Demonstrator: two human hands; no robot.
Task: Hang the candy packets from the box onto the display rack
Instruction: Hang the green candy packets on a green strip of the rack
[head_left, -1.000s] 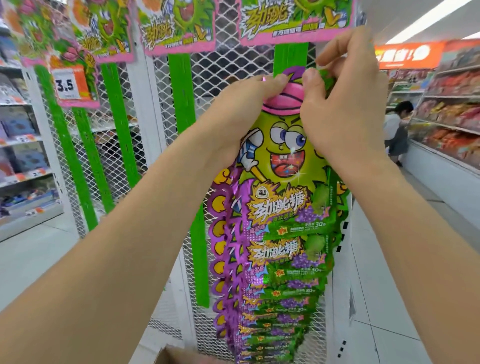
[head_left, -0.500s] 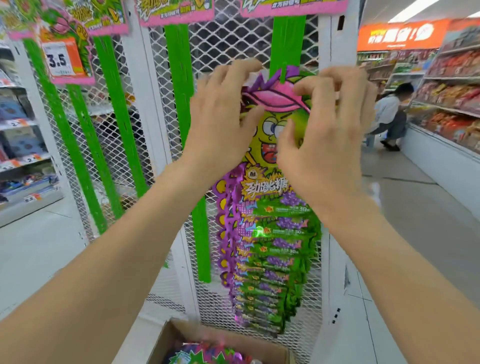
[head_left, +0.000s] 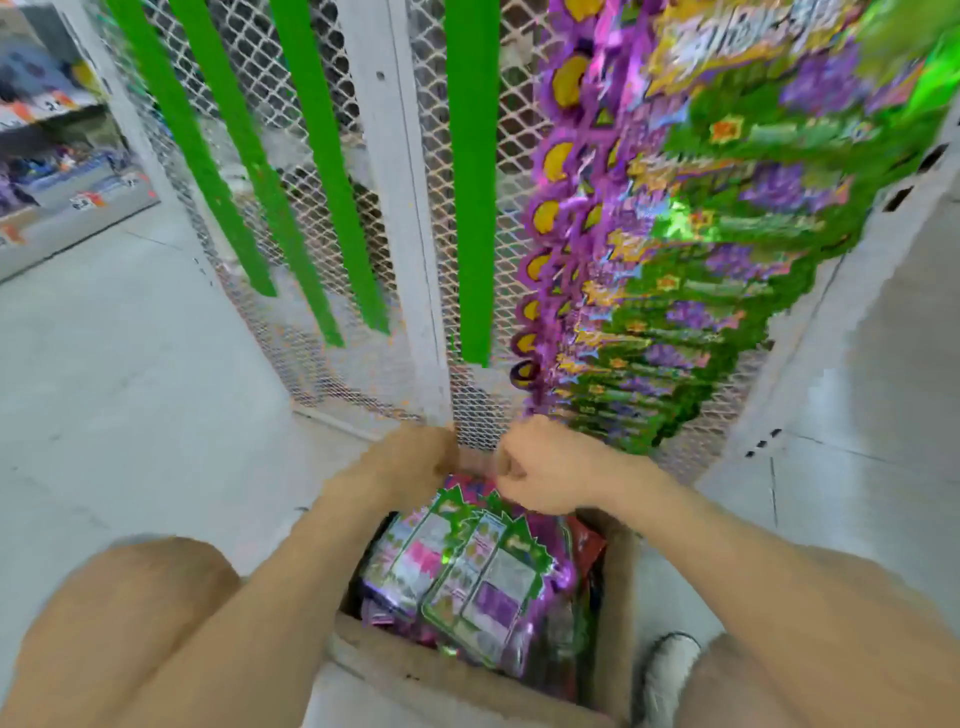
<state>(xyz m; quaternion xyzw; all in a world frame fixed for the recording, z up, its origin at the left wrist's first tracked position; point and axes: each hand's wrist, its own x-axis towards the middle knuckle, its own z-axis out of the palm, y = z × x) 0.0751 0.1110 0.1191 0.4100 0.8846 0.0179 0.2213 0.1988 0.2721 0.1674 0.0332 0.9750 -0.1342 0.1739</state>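
No legible text; all blurred.

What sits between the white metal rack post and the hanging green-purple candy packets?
Head view: one bright green vertical strip, over white wire mesh.

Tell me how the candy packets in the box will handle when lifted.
The candy packets in the box look like thin glossy film, so probably light and floppy. Their shiny surface may slip in a loose pinch. The hung packets lie overlapped flat against the rack, suggesting they flex rather than stay rigid.
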